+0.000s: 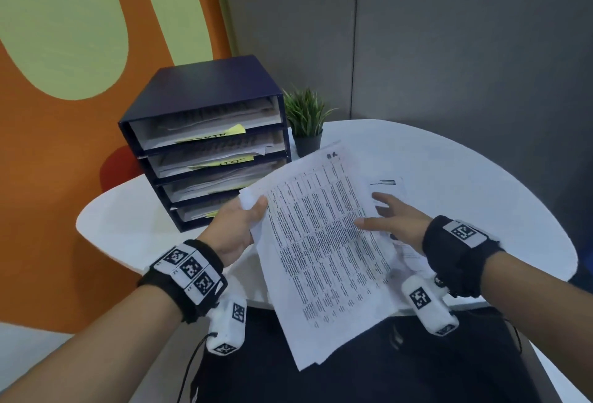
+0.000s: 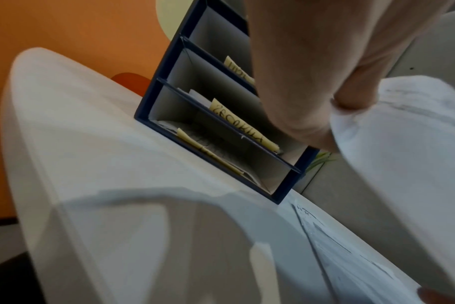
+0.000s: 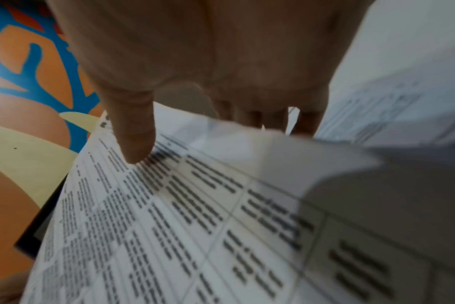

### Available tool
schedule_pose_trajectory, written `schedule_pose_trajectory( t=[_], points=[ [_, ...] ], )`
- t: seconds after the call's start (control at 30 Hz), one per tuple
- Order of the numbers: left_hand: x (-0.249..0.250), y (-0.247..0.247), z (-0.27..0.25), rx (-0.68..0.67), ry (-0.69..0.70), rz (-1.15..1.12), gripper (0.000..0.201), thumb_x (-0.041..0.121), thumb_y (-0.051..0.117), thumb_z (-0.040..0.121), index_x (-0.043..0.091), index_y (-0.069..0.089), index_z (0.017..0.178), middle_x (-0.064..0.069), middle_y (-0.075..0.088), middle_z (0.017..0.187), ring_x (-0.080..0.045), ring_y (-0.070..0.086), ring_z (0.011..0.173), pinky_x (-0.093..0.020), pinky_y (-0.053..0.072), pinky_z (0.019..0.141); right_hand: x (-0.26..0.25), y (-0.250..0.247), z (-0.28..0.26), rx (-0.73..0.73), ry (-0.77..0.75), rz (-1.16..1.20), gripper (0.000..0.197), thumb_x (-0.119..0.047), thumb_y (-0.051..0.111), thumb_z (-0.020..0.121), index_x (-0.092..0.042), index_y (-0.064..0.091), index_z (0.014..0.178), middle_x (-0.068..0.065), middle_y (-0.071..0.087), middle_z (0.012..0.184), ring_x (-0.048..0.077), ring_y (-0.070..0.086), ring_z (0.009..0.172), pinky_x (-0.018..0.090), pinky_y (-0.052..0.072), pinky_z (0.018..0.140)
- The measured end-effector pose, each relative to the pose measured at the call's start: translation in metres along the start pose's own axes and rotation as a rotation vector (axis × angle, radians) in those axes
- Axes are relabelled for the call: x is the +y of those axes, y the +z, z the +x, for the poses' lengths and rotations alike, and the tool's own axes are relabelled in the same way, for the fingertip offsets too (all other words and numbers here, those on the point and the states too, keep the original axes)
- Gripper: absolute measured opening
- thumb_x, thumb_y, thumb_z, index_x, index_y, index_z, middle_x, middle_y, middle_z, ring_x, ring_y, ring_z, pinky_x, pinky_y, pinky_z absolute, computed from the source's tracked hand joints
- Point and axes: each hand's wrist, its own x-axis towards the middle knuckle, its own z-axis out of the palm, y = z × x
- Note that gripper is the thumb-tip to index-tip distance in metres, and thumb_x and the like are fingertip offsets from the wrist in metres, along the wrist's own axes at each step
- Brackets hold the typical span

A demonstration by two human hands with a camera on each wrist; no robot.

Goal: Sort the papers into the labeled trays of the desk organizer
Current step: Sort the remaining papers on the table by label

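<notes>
Head view showed my left hand (image 1: 239,226) pinching the far-left corner of a printed sheet (image 1: 324,242), thumb on top and fingers curled beneath, so the page hung raised above the near edge of the white table (image 1: 465,171). My right hand (image 1: 393,219) lay spread, thumb resting on the sheet's right edge, the other fingers straight and reaching past it toward loose papers (image 1: 390,184) lying flat on the table; whether they touched those I could not tell. The right wrist view confirmed the thumb (image 3: 135,139) pressing down on the print.

The desk organizer (image 1: 205,133) stood at the far left, its four trays opening toward me, yellow labels (image 1: 215,136) poking from them, a small potted plant (image 1: 306,123) just beside its right wall. The sheet's long axis ran from near me toward the far left, its gripped corner almost at the lower trays. I judged the left hand the nearer one, so it would feed the page in lengthwise once the label was matched.
</notes>
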Motion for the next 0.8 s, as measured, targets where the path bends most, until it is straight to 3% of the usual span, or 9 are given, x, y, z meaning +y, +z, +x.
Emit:
schedule_pose_trajectory(
  t=[0.07,0.13,0.27,0.37,0.47,0.5,0.6,0.7,0.8],
  points=[
    [0.0,0.0,-0.002,-0.02,-0.021,-0.049,0.023,0.012,0.045,0.103,0.011,0.063,0.118,-0.008,0.076,0.106,-0.019,0.075,0.089,-0.031,0.062,0.067,0.001,0.009,-0.002,-0.059,-0.016,0.034,0.084,-0.058,0.081,0.06,-0.029,0.052,0.133,-0.007,0.06,0.131,0.016,0.056,0.121,0.041,0.038,0.106],
    [-0.001,-0.003,-0.001,-0.005,-0.035,-0.071,0.025,0.013,0.045,0.103,0.01,0.062,0.122,-0.011,0.075,0.11,-0.021,0.074,0.093,-0.032,0.062,0.068,0.003,0.019,-0.001,-0.098,-0.05,0.045,0.056,-0.053,0.076,0.07,-0.025,0.066,0.118,-0.006,0.069,0.116,0.018,0.063,0.112,0.045,0.04,0.107],
    [-0.01,-0.014,0.004,0.132,-0.108,-0.033,0.037,0.027,0.051,0.103,0.005,0.06,0.13,-0.013,0.073,0.117,-0.027,0.071,0.106,-0.043,0.057,0.088,-0.002,0.028,0.0,-0.012,-0.076,0.044,0.021,-0.031,0.067,0.088,-0.021,0.072,0.106,-0.002,0.073,0.108,0.021,0.066,0.104,0.045,0.044,0.103],
    [-0.016,-0.014,-0.002,0.074,-0.272,0.102,0.037,0.038,0.051,0.101,0.011,0.066,0.122,-0.01,0.074,0.107,-0.025,0.07,0.095,-0.043,0.057,0.089,-0.008,0.027,-0.001,0.079,-0.071,0.003,0.021,-0.028,0.064,0.09,-0.021,0.069,0.109,-0.001,0.07,0.113,0.021,0.063,0.108,0.045,0.042,0.105],
    [-0.012,-0.016,0.0,-0.042,-0.389,0.26,0.028,0.024,0.052,0.102,0.01,0.064,0.124,-0.011,0.074,0.113,-0.017,0.071,0.08,-0.026,0.058,0.058,-0.01,0.026,-0.004,0.086,-0.034,-0.032,0.018,-0.019,0.061,0.093,-0.019,0.063,0.111,-0.004,0.064,0.117,0.02,0.058,0.111,0.034,0.04,0.103],
    [-0.008,-0.019,0.001,-0.046,-0.42,0.295,0.026,0.019,0.052,0.103,0.009,0.064,0.124,-0.009,0.074,0.113,-0.015,0.072,0.079,-0.025,0.058,0.056,-0.01,0.028,-0.006,0.08,-0.017,-0.036,0.018,-0.017,0.06,0.093,-0.02,0.059,0.111,-0.006,0.061,0.112,0.019,0.056,0.11,0.03,0.039,0.098],
    [0.0,-0.035,0.002,-0.017,-0.514,0.356,0.022,0.011,0.05,0.103,0.005,0.064,0.119,-0.009,0.077,0.103,-0.016,0.074,0.081,-0.026,0.062,0.066,-0.008,0.042,-0.009,0.033,0.064,-0.044,0.018,-0.016,0.061,0.092,-0.016,0.06,0.11,-0.005,0.065,0.112,0.019,0.06,0.102,0.031,0.046,0.092],
    [0.003,-0.056,-0.003,0.045,-0.568,0.397,0.021,0.005,0.045,0.104,0.002,0.063,0.114,-0.012,0.077,0.091,-0.018,0.074,0.066,-0.027,0.059,0.053,-0.011,0.064,-0.006,-0.035,0.096,-0.101,0.026,-0.019,0.062,0.091,-0.012,0.064,0.115,0.01,0.071,0.107,0.023,0.063,0.077,0.027,0.048,0.061],
    [0.009,-0.089,0.002,0.108,-0.595,0.473,0.024,0.006,0.044,0.104,-0.006,0.062,0.11,-0.018,0.073,0.086,-0.029,0.069,0.072,-0.039,0.057,0.072,-0.021,0.09,-0.001,-0.087,0.133,-0.006,0.028,-0.013,0.059,0.092,-0.014,0.059,0.12,0.013,0.071,0.099,0.022,0.063,0.062,0.026,0.052,0.05]
  ],
)
